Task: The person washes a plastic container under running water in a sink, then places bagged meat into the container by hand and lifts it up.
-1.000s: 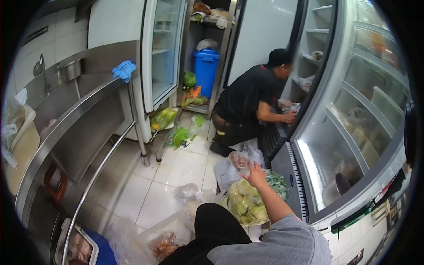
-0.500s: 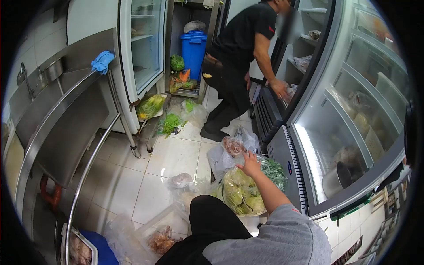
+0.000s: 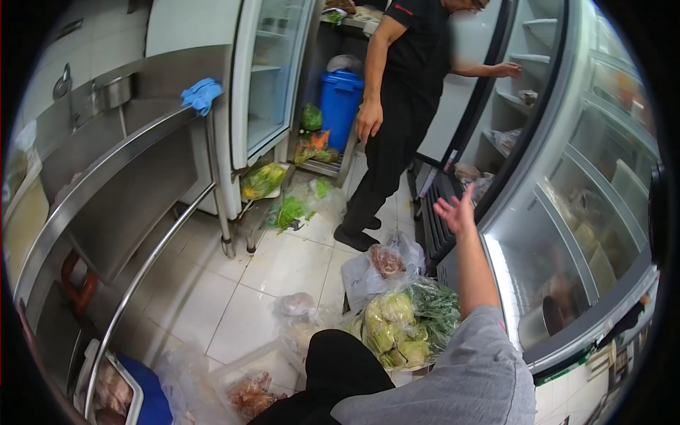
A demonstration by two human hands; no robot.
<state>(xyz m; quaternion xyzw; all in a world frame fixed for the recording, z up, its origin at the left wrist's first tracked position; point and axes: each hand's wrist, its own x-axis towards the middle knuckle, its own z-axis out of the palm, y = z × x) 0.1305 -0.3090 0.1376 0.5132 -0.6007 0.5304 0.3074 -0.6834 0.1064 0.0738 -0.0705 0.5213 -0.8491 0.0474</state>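
My right hand (image 3: 459, 212) is stretched forward, palm turned up and fingers spread, holding nothing. It hovers in front of the open fridge's lower vent, above a clear bag of pale green vegetables (image 3: 397, 322) and a bundle of dark leafy greens (image 3: 433, 304) on the floor. Just behind these lies a bag of reddish meat (image 3: 387, 261) on white plastic bags. My left hand is out of view. A white tray (image 3: 283, 365) with raw meat pieces (image 3: 251, 397) sits near my knee.
A co-worker (image 3: 407, 92) in black stands by the open fridge, one hand (image 3: 507, 69) near its shelves. At right is another lit glass-door fridge (image 3: 567, 248). A steel sink counter (image 3: 134, 205) with rail borders the left. Bagged greens (image 3: 290, 211) and a blue bin (image 3: 341, 106) are behind.
My right hand has lifted off the bagged vegetables and moved up and right, turning palm up. The co-worker has straightened from bending at the lower shelf. The view has shifted.
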